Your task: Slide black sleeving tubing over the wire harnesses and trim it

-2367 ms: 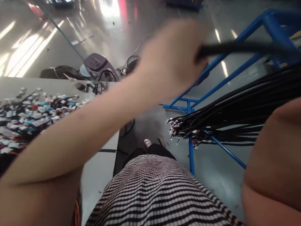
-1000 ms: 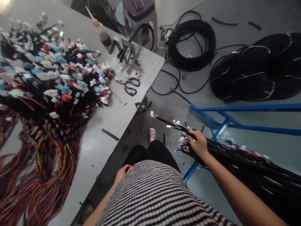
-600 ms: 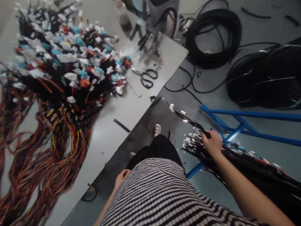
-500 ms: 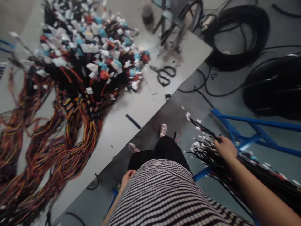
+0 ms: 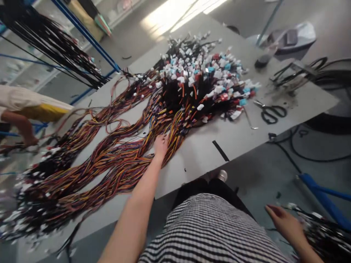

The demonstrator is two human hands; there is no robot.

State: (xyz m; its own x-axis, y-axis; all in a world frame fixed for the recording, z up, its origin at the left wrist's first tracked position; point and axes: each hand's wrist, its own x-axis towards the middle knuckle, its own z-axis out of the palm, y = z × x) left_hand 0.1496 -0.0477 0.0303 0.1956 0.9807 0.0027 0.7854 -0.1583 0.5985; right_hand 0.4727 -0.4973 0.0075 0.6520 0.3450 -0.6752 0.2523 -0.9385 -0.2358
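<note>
Bundles of orange, yellow and purple wires [image 5: 123, 160] stretch across the white table, with white, blue and red connectors [image 5: 208, 76] massed at their far right end. My left hand [image 5: 161, 145] reaches over the nearer bundle and touches its wires. Its short visible fingers look slightly bent and apart, not closed round the bundle. Low on the right, my right hand [image 5: 286, 223] is off the table with thumb and forefinger stretched out, and nothing shows in it. Beside and partly behind it hang black cables with white connectors [image 5: 326, 233].
Scissors [image 5: 270, 111] and a black strip [image 5: 220, 150] lie on the white table [image 5: 197, 160]. Another person's hand [image 5: 29, 137] is at the far left, near the wires. Blue rack bars [image 5: 326, 201] and coiled black cable [image 5: 331, 122] are at the right.
The view has swung left, bringing more of the table and another person into sight. My left hand has come from beside my body onto the wires. My right hand has let go of the black cables.
</note>
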